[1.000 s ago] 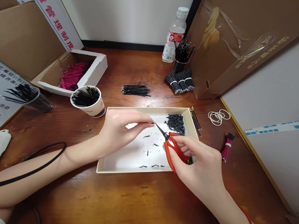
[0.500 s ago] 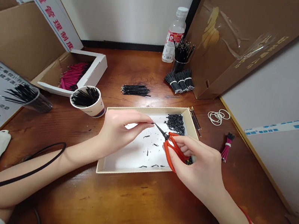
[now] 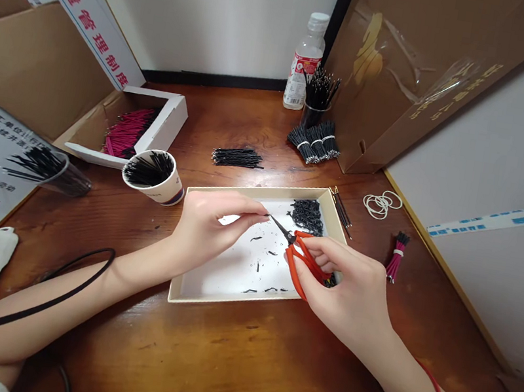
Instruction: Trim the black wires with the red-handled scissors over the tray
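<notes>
My left hand (image 3: 218, 222) is pinched over the left part of a shallow cream tray (image 3: 225, 303); what its fingertips hold is too small to make out. In my right hand (image 3: 351, 290) are red-handled scissors (image 3: 300, 258), their dark tips touching or almost touching my left fingertips. Below the hands, the tray's white bottom carries scattered black scraps (image 3: 256, 238). A heap of short black pieces (image 3: 307, 216) fills the tray's back right corner. Part of the tray's right side is hidden by my right hand.
Around the tray stand a paper cup (image 3: 163, 190) of black wires, a white box (image 3: 168, 125) with pink wires, a bottle (image 3: 305, 64), black bundles (image 3: 314, 143), a loose black pile (image 3: 237, 157), rubber bands (image 3: 382, 205) and a pink bundle (image 3: 396, 258). A black cable (image 3: 19, 316) crosses my left forearm.
</notes>
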The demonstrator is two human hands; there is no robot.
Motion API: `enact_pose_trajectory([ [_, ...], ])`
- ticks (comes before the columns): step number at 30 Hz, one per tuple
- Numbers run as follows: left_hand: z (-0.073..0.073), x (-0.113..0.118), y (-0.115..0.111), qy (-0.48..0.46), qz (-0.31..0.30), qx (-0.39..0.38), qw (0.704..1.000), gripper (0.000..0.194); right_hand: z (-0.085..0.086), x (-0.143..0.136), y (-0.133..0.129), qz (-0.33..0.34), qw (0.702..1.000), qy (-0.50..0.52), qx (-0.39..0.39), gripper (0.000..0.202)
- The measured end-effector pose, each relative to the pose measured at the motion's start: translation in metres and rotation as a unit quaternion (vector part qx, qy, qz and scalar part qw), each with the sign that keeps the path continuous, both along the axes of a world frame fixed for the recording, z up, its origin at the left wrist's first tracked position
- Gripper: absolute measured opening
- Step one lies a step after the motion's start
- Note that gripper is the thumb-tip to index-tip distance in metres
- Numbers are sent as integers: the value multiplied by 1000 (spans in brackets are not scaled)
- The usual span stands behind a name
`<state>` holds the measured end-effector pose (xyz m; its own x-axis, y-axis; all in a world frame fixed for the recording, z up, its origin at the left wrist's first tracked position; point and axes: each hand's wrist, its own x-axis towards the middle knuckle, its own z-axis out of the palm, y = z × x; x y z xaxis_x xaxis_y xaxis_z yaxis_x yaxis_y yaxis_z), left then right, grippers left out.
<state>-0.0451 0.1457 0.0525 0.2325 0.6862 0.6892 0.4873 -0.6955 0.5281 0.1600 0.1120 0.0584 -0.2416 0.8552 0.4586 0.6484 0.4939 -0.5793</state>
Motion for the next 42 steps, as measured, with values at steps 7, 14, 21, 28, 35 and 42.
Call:
enact_pose_trajectory([
  [7, -1, 0, 1, 0, 3, 2, 1000, 4, -2, 1, -1, 0, 1000, 2, 4, 7],
  [14, -1, 1, 0, 2, 3, 3, 1000, 4, -2, 0, 1, -4, 1000, -1, -1, 7],
  [21, -1, 0, 0, 1, 2, 6, 1000, 4, -2, 1, -1, -2, 1000, -2, 1, 7],
  [28, -1, 1, 1, 2, 1, 9, 1000, 4, -1, 0, 0, 0, 1000, -1, 1, 6],
  [35, -1, 0, 1, 2, 3, 2, 1000, 5, -1, 0, 0, -2, 1000, -3, -2, 7],
  [42, -1, 0, 1, 2, 0, 0, 1000, 6, -1, 0, 0, 4, 1000, -7, -2, 6],
])
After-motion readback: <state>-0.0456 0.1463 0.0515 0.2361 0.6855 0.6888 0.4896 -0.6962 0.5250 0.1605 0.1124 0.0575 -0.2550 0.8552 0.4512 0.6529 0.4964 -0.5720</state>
